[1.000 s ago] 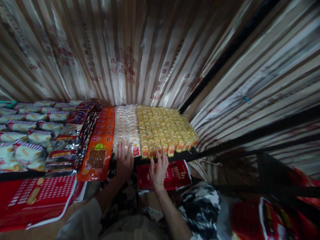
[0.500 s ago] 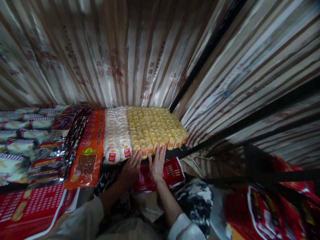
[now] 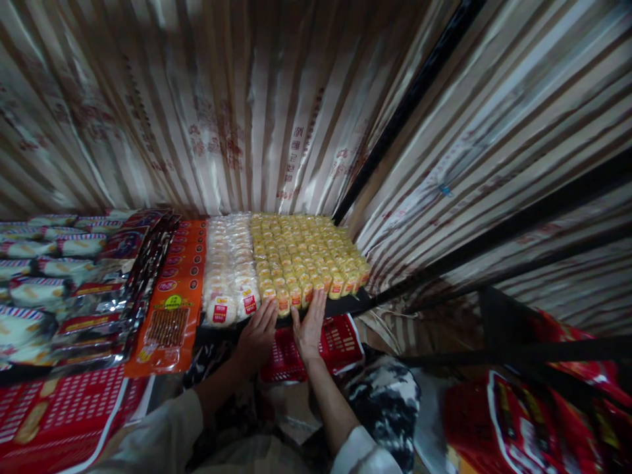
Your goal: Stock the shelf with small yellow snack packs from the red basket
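Note:
Rows of small yellow wrapped snack packs (image 3: pixel 306 253) stand close together on a dark shelf (image 3: pixel 348 304). Against the front of these packs rest the fingertips of my left hand (image 3: pixel 257 332), fingers stretched out, near the left end of the row. My right hand (image 3: pixel 309 329) lies flat with straight fingers on the front packs, a little to the right. Neither hand is wrapped round anything. Just left of the yellow packs are columns of white round wrapped snacks (image 3: pixel 230 276). The lower faces of a few front packs are hidden by my fingers.
Orange snack bags (image 3: pixel 170 309), dark shiny packets (image 3: pixel 106 303) and white striped packs (image 3: pixel 39 296) fill the shelf's left. Red baskets stand below, at left (image 3: pixel 64 415) and centre (image 3: pixel 340 339). A black frame bar (image 3: pixel 405 105) and striped sheeting (image 3: pixel 222 99) border the back.
The view has shifted very slightly. Both hands stay against the front of the yellow packs, with no clear movement of the packs.

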The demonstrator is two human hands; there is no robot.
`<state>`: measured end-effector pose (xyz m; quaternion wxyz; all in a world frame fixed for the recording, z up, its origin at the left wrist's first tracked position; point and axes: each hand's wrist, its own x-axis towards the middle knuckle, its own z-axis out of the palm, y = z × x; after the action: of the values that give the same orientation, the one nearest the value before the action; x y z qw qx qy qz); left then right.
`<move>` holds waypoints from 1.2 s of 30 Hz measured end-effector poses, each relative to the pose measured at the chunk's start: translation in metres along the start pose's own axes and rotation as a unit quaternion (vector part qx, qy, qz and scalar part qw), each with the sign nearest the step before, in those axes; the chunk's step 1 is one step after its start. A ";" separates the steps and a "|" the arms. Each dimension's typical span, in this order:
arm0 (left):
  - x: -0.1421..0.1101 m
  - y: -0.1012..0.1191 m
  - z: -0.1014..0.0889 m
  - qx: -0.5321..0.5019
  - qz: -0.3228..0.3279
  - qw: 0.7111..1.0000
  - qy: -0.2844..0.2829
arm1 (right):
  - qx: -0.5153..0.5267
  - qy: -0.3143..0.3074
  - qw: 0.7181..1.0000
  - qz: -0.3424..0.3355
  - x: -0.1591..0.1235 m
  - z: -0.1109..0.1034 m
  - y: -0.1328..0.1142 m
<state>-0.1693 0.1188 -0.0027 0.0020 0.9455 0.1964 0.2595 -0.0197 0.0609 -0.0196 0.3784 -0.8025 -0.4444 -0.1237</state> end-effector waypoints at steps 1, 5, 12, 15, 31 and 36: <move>0.000 0.000 0.000 0.001 0.000 1.000 -0.001 | 0.002 0.006 1.000 0.001 0.000 -0.001 -0.001; 0.000 -0.003 0.002 0.002 0.005 1.000 -0.007 | -0.002 0.018 1.000 0.000 0.002 -0.002 -0.002; -0.003 -0.006 0.007 -0.002 0.002 1.000 0.010 | -0.030 0.061 0.998 -0.010 0.005 -0.001 0.000; -0.001 -0.006 0.008 0.003 0.013 1.000 0.015 | -0.034 0.062 0.997 -0.009 0.004 0.000 0.001; -0.004 -0.007 -0.002 -0.027 0.007 0.999 0.017 | 0.001 0.059 0.998 0.009 0.002 -0.003 0.002; 0.001 -0.010 -0.006 -0.075 -0.061 0.993 0.071 | -0.003 0.053 0.999 0.008 0.000 -0.001 0.004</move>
<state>-0.1749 0.1280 0.0023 0.0749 0.9082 0.2331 0.3395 -0.0161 0.0591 -0.0214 0.4004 -0.7995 -0.4167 -0.1641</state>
